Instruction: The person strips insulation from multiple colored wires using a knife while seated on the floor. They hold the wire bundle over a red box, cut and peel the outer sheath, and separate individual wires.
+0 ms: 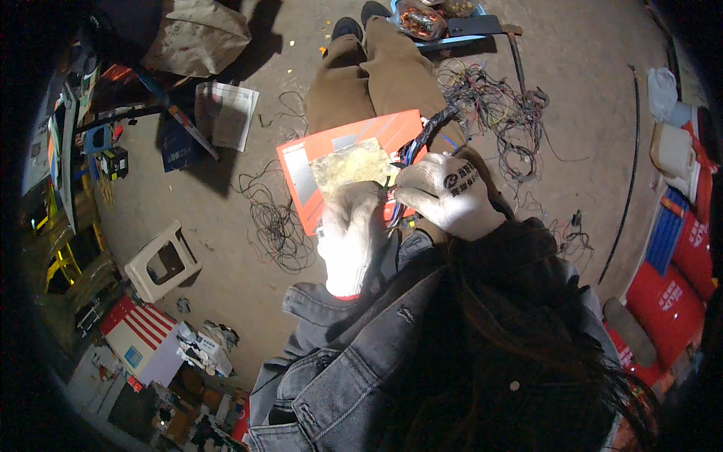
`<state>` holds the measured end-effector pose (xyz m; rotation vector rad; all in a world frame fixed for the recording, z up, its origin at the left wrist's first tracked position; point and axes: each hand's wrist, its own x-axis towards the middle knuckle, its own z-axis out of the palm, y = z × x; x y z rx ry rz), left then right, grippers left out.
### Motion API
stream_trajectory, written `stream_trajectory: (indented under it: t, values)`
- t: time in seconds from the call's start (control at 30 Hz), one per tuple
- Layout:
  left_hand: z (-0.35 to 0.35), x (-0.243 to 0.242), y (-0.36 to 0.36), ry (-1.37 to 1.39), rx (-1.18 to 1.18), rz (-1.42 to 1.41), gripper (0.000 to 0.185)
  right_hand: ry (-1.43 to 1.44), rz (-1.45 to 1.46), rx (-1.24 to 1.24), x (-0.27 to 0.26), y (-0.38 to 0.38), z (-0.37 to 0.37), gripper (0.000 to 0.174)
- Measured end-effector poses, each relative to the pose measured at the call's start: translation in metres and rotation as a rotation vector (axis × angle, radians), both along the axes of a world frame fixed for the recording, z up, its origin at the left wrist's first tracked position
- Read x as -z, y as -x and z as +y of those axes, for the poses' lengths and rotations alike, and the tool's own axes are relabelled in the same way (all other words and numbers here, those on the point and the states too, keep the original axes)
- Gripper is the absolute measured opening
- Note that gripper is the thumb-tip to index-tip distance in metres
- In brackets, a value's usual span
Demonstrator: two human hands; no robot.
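A flat orange box (pixel 299 164) with grey stripes and a worn yellowish patch (pixel 353 164) lies across my lap. A wire harness (pixel 426 133), partly wrapped in black tape, runs over its right end. In a white knit work glove, my left hand (pixel 353 226) has its fingers closed at the loose wires by the box's near edge. Facing it, my right hand (pixel 443 192), gloved the same way with dark print on the back, pinches at the same wires. The fingertips are close together, and the exact wire in each hand is hidden.
Tangled wires (pixel 497 113) lie on the floor to the right of my legs, and a thinner black tangle (pixel 277 220) to the left. A hammer (pixel 514 51) rests by a blue tray (pixel 452 42) with bags. A beige plastic frame (pixel 164 263) and papers (pixel 226 116) lie left; red sacks (pixel 672 311) stand right.
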<state>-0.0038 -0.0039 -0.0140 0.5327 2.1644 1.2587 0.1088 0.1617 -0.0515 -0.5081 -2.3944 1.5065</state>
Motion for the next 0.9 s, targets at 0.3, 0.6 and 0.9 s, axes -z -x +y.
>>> stream_trajectory:
  t: [0.3,0.6,0.9]
  values:
    - [0.006,-0.004,0.005,0.064,-0.144,-0.269,0.025,0.004,0.002,0.073,-0.017,0.007,-0.005,0.022]
    - [0.010,-0.006,0.005,0.053,-0.034,0.021,0.025,0.030,0.000,0.091,-0.019,0.014,-0.006,0.023]
    - [0.016,0.002,0.006,-0.011,-0.123,-0.099,0.019,0.058,-0.056,0.021,-0.009,0.012,-0.006,0.022]
